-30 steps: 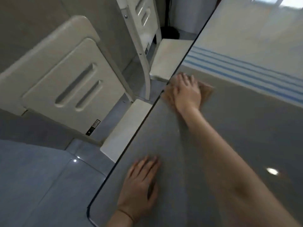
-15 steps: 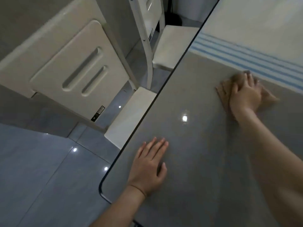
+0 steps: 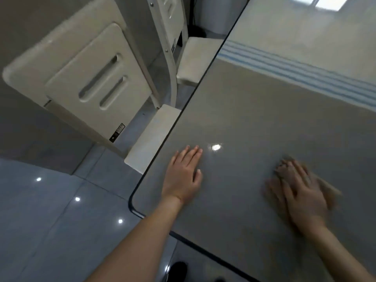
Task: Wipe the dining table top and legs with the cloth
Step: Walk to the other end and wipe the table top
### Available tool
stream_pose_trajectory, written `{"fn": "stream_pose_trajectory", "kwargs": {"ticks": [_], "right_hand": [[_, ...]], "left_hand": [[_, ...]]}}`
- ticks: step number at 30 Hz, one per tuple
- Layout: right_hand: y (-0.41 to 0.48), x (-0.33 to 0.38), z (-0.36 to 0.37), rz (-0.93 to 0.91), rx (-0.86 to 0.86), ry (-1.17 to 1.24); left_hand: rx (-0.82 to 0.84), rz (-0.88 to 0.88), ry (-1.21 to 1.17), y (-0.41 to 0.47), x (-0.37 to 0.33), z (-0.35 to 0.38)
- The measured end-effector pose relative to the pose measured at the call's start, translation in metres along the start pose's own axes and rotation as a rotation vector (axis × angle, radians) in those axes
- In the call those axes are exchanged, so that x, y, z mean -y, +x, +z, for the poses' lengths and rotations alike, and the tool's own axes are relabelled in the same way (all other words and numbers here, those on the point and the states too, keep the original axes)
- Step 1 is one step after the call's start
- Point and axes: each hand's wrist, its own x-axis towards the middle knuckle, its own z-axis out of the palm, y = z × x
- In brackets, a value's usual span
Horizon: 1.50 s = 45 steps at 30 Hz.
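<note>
The glossy grey dining table top (image 3: pixel 254 110) fills the right of the view, its rounded near-left corner by my left forearm. My left hand (image 3: pixel 183 176) lies flat on the top near that corner, fingers straight and holding nothing. My right hand (image 3: pixel 299 196), blurred by motion, presses flat on a brown cloth (image 3: pixel 327 188) that shows at its fingertips and right side. The table legs are hidden under the top.
Two cream chairs are tucked along the table's left edge: a near one (image 3: pixel 85 78) and a far one (image 3: pixel 195 55). Shiny grey floor tiles (image 3: pixel 50 210) lie at lower left. A blue-striped reflection (image 3: pixel 305 74) crosses the far table top.
My right hand has swept the cloth from the table's far left edge, rightward and then back toward me. My left hand has stayed flat near the corner.
</note>
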Motion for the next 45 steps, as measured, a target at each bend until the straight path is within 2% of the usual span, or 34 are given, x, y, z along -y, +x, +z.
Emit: {"fn": "stream_pose_trajectory", "kwargs": {"ticks": [2, 4, 6, 8, 11, 13, 15, 18, 20, 21, 24, 27, 31, 34, 42, 45], "right_hand": [[0.043, 0.021, 0.010, 0.197, -0.073, 0.000], [0.071, 0.072, 0.027, 0.178, -0.085, 0.021], [0.061, 0.122, 0.043, -0.008, -0.081, 0.021], [0.008, 0.146, 0.048, -0.217, -0.068, 0.026], [-0.095, 0.123, 0.027, -0.445, 0.118, 0.052], [-0.124, 0.074, 0.010, -0.489, 0.156, 0.062], [-0.112, 0.018, -0.006, -0.345, 0.113, 0.046], [-0.042, -0.038, -0.011, 0.119, -0.034, 0.032], [0.020, -0.033, -0.002, 0.360, -0.124, 0.035], [0.046, -0.018, 0.005, 0.409, -0.132, 0.032], [0.083, 0.050, 0.031, 0.268, -0.104, 0.040], [0.057, 0.098, 0.044, 0.069, -0.067, 0.079], [-0.012, 0.114, 0.044, -0.074, -0.039, 0.100], [-0.069, 0.105, 0.041, -0.106, -0.012, 0.078], [-0.176, 0.069, 0.016, 0.056, -0.058, 0.260], [-0.199, 0.074, -0.004, 0.277, -0.024, 0.564]], "left_hand": [[-0.011, 0.011, -0.010, 0.000, 0.000, 0.002], [-0.027, 0.012, -0.068, 0.000, 0.003, 0.003], [-0.056, 0.009, -0.132, 0.002, 0.007, 0.003], [-0.065, 0.013, -0.165, 0.003, 0.010, 0.004], [-0.056, 0.031, -0.139, 0.003, 0.010, 0.005], [-0.060, 0.025, -0.132, 0.003, 0.009, 0.004], [-0.072, 0.021, -0.122, 0.003, 0.008, 0.004], [-0.086, 0.038, -0.078, 0.005, 0.007, 0.004], [-0.097, 0.036, -0.077, 0.006, 0.008, 0.005], [-0.100, 0.039, -0.075, 0.005, 0.008, 0.005], [-0.096, 0.046, -0.076, 0.005, 0.009, 0.007], [-0.090, 0.045, -0.064, 0.005, 0.009, 0.006], [-0.090, 0.049, -0.069, 0.004, 0.008, 0.004], [-0.074, 0.031, -0.085, 0.001, 0.004, 0.002], [0.116, 0.056, -0.092, -0.024, 0.015, -0.020], [0.209, 0.028, -0.098, -0.063, 0.018, -0.040]]}}
